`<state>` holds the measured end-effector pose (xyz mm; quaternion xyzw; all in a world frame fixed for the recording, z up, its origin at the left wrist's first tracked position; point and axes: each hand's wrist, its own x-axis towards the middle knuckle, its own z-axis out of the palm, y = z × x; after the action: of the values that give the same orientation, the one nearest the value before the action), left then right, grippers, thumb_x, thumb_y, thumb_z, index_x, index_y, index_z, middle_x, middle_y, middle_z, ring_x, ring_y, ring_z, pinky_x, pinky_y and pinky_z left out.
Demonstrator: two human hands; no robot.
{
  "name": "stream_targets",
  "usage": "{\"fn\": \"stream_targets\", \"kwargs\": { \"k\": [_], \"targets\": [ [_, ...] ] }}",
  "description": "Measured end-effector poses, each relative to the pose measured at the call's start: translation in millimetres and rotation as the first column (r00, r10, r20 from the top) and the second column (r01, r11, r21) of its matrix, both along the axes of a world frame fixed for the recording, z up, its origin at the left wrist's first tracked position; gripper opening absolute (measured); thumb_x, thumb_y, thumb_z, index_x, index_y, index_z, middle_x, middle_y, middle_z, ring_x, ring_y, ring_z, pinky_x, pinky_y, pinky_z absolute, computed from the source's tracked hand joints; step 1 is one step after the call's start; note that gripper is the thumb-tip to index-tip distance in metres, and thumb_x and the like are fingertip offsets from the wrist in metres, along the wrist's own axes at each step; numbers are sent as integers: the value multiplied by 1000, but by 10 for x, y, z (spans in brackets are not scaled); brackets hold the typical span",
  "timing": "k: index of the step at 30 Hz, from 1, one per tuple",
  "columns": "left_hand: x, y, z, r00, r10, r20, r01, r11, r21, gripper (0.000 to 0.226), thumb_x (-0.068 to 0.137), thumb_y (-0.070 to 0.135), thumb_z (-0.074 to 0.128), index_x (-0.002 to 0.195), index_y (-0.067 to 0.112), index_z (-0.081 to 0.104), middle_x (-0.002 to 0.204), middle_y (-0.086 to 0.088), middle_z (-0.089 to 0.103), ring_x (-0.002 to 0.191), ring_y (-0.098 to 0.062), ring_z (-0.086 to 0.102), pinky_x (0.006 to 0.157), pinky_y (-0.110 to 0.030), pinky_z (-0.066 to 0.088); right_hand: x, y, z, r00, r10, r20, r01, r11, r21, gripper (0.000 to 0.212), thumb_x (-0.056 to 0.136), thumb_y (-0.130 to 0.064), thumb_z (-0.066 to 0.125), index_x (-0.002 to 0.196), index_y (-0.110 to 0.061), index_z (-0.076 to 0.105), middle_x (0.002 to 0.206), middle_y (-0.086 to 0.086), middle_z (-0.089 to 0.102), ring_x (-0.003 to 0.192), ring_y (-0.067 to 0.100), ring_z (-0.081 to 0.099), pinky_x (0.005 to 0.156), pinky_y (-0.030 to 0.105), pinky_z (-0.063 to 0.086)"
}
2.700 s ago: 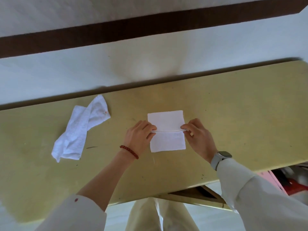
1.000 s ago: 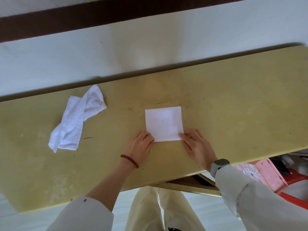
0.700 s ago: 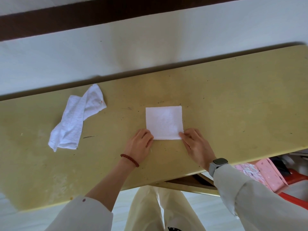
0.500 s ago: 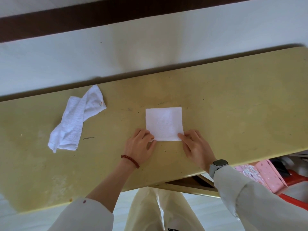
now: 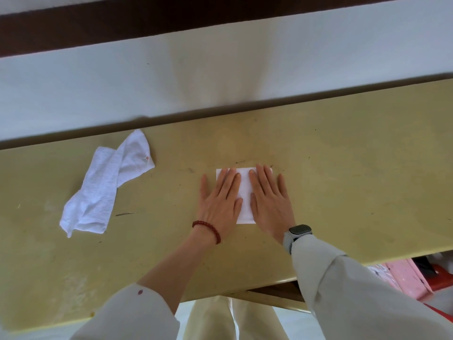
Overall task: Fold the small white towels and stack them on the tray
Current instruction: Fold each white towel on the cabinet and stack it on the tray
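a crumpled towel [image 5: 105,185] lies unfolded well off to the left of my left hand [image 5: 220,197], near the far edge of the yellow table [image 5: 355,168], waiting its turn. my left hand, a red bead bracelet [image 5: 208,229] at its wrist, lies flat with fingers straight and spread, gripping nothing; its palm and fingers press down on the left part of the folded towel [image 5: 245,192], while the little finger rests on bare table just beyond the cloth's left edge. the folded towel is a small white square directly beneath both palms, showing only as a strip between my two thumbs and a sliver past the fingertips on the far side. my right hand [image 5: 269,200], a watch [image 5: 299,230] at its wrist, is equally flat and open, fingers straight, pressing the right part of the same square, its outer fingers running past the cloth's right edge.

i judge the step in hand to be the smoothing of a finished fold, flattening the towel so it keeps its shape. the next move likely calls for lifting it by its edges without letting the layers slip, then carrying it to the tray. no tray is visible here, so i cannot say which way that carry goes. one towel remains to fold.
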<state>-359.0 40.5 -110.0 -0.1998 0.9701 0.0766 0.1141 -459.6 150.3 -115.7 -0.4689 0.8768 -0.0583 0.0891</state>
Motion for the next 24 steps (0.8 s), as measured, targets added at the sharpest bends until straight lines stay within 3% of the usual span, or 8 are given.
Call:
{"fn": "stream_targets", "kwargs": {
  "k": [5, 8, 11, 14, 19, 24],
  "targets": [
    [77, -58, -54, 999, 49, 2, -49, 993, 111, 64, 89, 47, 8, 145, 16, 2, 151, 5, -7, 142, -13, -7, 113, -47, -9, -51, 69, -85, 1000, 4, 5, -5, 1000, 15, 52, 92, -29, 27, 141, -12, 29, 148, 11, 33, 138, 24, 20, 109, 49, 13],
    [73, -61, 5, 996, 48, 74, -56, 992, 109, 72, 83, 52, -4, 146, 19, -7, 155, 4, -14, 142, -17, -14, 111, -44, -16, -76, 87, -50, 999, 14, 39, -16, 999, 52, 51, 92, -31, 26, 141, -13, 29, 148, 10, 34, 137, 23, 19, 109, 51, 15],
    [25, -93, 113, 992, 89, 86, -101, 984, 149, 76, 81, 53, -2, 148, 16, -3, 157, 2, -7, 143, -20, -13, 113, -48, -12, -168, 99, 50, 996, 24, 81, -26, 999, 23, 49, 90, -29, 29, 135, -11, 42, 142, 10, 44, 134, 24, 32, 105, 55, 30],
    [-139, -196, 245, 974, 224, 22, -223, 949, 221, 63, 93, 39, 34, 148, 15, 11, 155, -3, 12, 144, -19, 1, 115, -48, -5, -340, 32, 231, 988, -52, 148, 61, 997, -53, 48, 87, -28, 36, 127, -6, 51, 131, 12, 55, 122, 30, 51, 97, 50, 41],
    [-364, -408, 338, 976, 202, 86, -214, 962, 167, 72, 83, 41, 55, 143, 21, 20, 139, -1, 35, 130, -22, 28, 112, -41, 13, -524, -164, 369, 982, -83, 172, 66, 993, 102, 40, 89, -36, 51, 123, -15, 51, 127, 2, 46, 118, 23, 39, 96, 35, 31],
    [-453, -513, 378, 938, 273, 213, -323, 912, 254, 59, 74, 39, 65, 125, 21, 41, 126, 1, 48, 119, -20, 39, 102, -37, 24, -514, -185, 398, 946, -169, 277, 136, 982, 134, 30, 87, -34, 53, 110, -15, 49, 112, 0, 48, 105, 20, 42, 87, 30, 32]
  ]
}}
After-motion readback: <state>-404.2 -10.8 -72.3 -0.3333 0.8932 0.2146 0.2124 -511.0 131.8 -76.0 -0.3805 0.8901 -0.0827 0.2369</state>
